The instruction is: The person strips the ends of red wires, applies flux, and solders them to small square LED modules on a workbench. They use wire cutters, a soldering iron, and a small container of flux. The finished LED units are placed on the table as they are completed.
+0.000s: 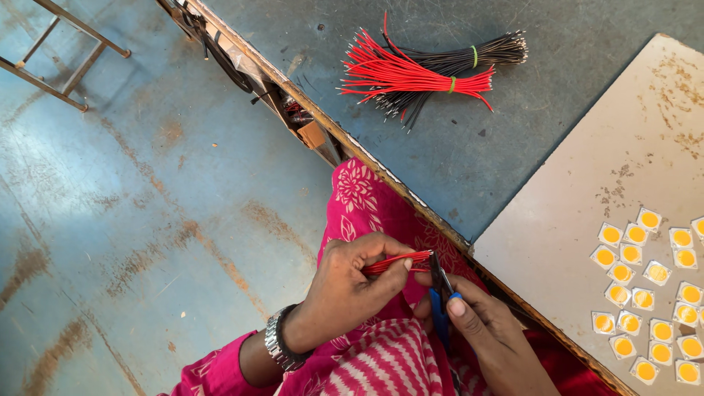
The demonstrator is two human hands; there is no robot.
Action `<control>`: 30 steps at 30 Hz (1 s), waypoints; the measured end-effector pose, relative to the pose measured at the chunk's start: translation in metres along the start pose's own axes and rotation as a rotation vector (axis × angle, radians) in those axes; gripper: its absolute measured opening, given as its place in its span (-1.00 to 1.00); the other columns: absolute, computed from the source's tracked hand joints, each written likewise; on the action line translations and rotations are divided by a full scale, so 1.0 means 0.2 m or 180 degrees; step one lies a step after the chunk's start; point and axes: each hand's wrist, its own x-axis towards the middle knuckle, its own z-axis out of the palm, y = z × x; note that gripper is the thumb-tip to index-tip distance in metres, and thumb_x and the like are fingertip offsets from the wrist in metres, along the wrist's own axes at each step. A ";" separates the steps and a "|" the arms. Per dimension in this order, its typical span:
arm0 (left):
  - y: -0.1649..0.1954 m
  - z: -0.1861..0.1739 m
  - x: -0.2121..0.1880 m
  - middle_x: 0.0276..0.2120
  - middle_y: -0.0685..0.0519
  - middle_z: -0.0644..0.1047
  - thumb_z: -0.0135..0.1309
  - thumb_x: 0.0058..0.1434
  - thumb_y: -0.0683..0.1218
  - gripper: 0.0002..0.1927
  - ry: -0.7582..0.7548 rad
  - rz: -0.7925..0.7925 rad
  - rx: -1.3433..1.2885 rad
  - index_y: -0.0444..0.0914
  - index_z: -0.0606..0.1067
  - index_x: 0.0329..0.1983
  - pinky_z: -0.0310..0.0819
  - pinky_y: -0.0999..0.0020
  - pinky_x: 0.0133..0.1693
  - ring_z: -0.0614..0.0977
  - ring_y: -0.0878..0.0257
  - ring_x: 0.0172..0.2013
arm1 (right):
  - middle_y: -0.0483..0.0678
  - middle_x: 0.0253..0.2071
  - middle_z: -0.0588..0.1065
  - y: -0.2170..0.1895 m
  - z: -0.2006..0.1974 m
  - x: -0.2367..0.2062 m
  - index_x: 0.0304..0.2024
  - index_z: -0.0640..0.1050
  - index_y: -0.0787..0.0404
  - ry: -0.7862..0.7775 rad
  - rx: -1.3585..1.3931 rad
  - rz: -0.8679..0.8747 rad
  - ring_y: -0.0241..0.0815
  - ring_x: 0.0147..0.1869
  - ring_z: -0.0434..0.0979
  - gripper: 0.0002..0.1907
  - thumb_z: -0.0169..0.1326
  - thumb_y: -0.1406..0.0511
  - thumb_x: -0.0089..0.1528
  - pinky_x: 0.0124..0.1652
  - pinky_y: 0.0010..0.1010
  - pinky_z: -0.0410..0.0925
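Red wires (396,262), small bunch, pinched in left hand (350,290): fingers curled shut around them, thumb on top, free ends sticking out toward the cutter. Bunch sits over the person's lap, just off the near edge of the workbench (469,154). Right hand (488,330) closed on blue-handled wire cutter (441,290), index finger laid along the handle; dark jaws meet the wire ends, can't tell if biting or only touching. Metal watch (281,343) on left wrist, pink patterned clothing (367,198) under both hands. On the bench, far from the hands: tied bundle of red and black wires (429,73), green bands around it. Pale board (623,169) lies on the bench's right part, carrying a cluster of square chips with yellow discs (649,293). Left of the bench: worn blue floor (132,205), metal frame legs (66,55) at the top corner.
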 end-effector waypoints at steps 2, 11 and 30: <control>0.00 0.00 0.00 -0.64 0.17 0.50 0.13 0.27 -0.20 -0.87 0.0044 0.0054 0.0172 -0.34 0.62 -0.17 0.17 0.54 -0.58 0.38 0.57 -0.61 | 0.06 -0.14 0.63 0.00 0.00 0.00 0.22 0.50 0.18 0.0041 -0.0072 0.0078 -0.17 0.05 0.64 -0.42 -0.10 0.01 0.28 0.12 -0.31 0.36; 0.01 0.00 0.00 -0.61 0.23 0.53 0.12 0.27 -0.19 -0.87 0.0028 0.0076 0.0115 -0.34 0.61 -0.18 0.18 0.54 -0.59 0.40 0.58 -0.62 | 0.03 -0.21 0.67 0.01 0.00 0.00 0.19 0.51 0.16 0.0011 -0.0085 0.0094 -0.19 -0.02 0.63 -0.43 -0.10 -0.01 0.28 0.06 -0.34 0.38; -0.01 0.00 -0.02 -0.63 0.18 0.53 0.13 0.22 -0.20 -0.86 0.0133 0.0205 0.0306 -0.34 0.62 -0.20 0.26 0.52 -0.60 0.44 0.55 -0.62 | 0.03 -0.15 0.63 0.00 0.01 -0.01 0.21 0.50 0.19 -0.0124 -0.0107 -0.0049 -0.18 0.02 0.64 -0.40 -0.12 -0.04 0.29 0.09 -0.33 0.39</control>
